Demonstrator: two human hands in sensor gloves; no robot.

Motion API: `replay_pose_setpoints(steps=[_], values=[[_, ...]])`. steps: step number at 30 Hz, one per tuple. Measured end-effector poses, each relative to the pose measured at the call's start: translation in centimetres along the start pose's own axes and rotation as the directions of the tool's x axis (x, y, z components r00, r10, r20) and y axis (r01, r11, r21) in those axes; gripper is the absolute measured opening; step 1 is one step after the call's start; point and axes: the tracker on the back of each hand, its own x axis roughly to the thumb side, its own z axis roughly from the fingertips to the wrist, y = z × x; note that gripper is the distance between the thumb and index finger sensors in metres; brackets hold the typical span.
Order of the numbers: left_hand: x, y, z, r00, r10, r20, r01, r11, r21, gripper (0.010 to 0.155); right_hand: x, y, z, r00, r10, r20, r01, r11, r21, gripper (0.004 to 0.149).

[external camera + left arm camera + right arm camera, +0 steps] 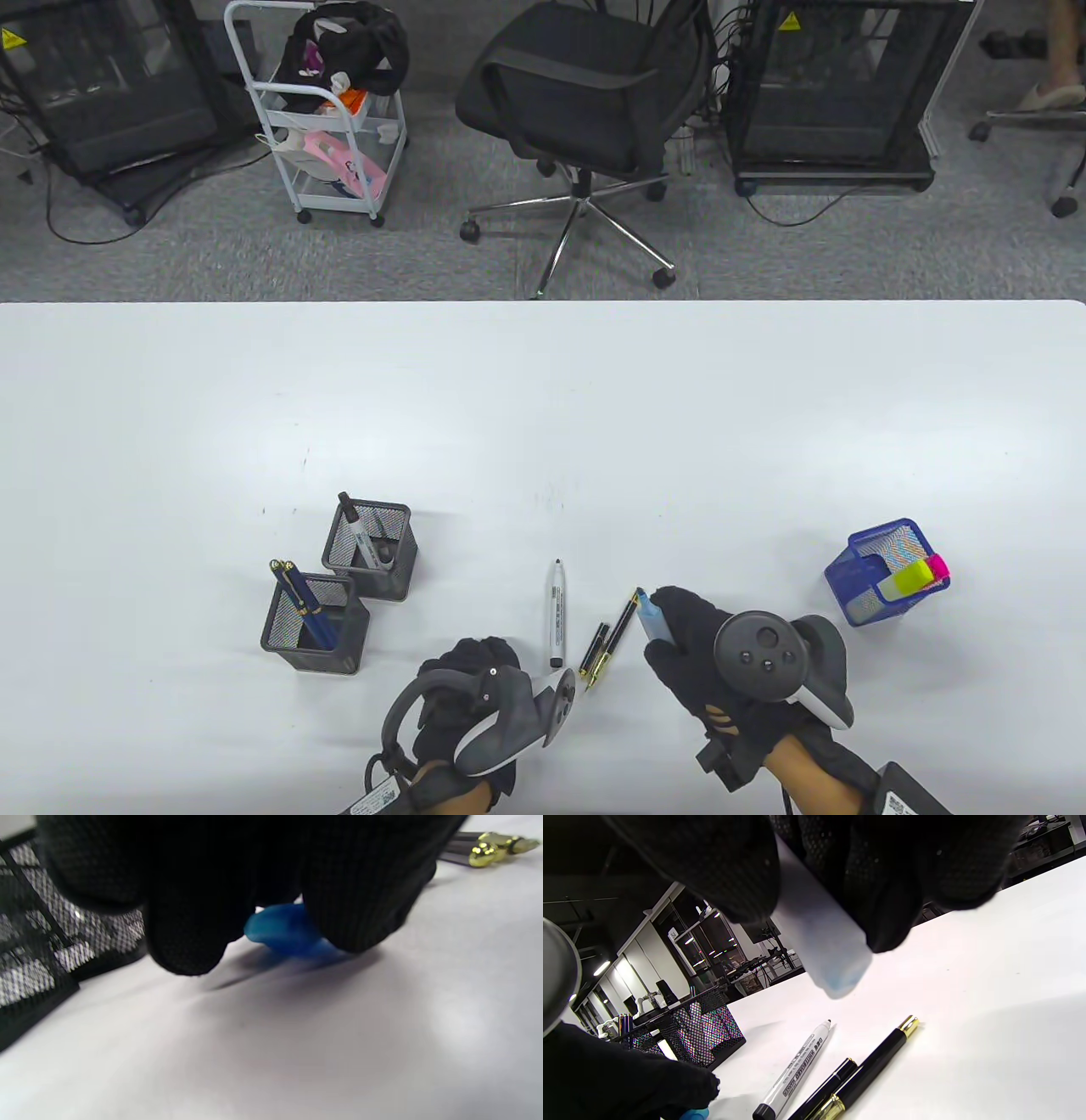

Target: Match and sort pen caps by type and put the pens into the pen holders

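My right hand [679, 624] grips a pale blue highlighter [650, 615] without its cap, its tip pointing away over the table; the barrel [818, 938] shows between the gloved fingers. My left hand [477, 669] is down on the table at the front, its curled fingers pinching a blue cap [285, 928]. Between the hands lie a white marker [556, 615], a black and gold pen [621, 630] and its black cap [596, 649]. Left of them stand two black mesh holders [370, 550] [312, 626], one with a marker in it, the other with blue pens.
A blue mesh holder [881, 574] with a yellow and a pink highlighter stands to the right of my right hand. Beyond the table's far edge are an office chair [585, 110], a white trolley [327, 127] and dark cabinets.
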Motion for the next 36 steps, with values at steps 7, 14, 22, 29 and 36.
replay_pose_setpoints(steps=[7, 14, 22, 29, 36], values=[[-0.4, -0.1, -0.3, 0.998, 0.048, 0.032, -0.047, 0.999, -0.018, 0.053, 0.1, 0.1, 0.0, 1.000, 0.006, 0.000, -0.006, 1.000, 0.008, 0.062], [-2.3, 0.4, -0.5, 0.977, 0.213, 0.006, -0.213, 0.976, -0.049, 0.055, 0.1, 0.0, 0.0, 1.000, 0.013, 0.010, -0.013, 1.000, 0.019, 0.061], [-7.0, 2.2, 0.3, 0.755, 0.653, 0.053, -0.655, 0.753, 0.056, 0.056, 0.3, -0.1, 0.1, 0.997, 0.047, 0.064, -0.049, 0.998, 0.030, 0.058], [-10.4, 2.6, 1.1, 0.385, 0.888, 0.252, -0.923, 0.377, 0.083, 0.058, 1.9, 0.5, 0.4, 0.976, 0.130, 0.176, -0.145, 0.987, 0.075, 0.055], [-9.9, 2.8, 1.1, 0.216, 0.913, 0.346, -0.974, 0.224, 0.018, 0.055, 3.6, 1.2, 0.9, 0.942, 0.193, 0.273, -0.230, 0.967, 0.111, 0.054]])
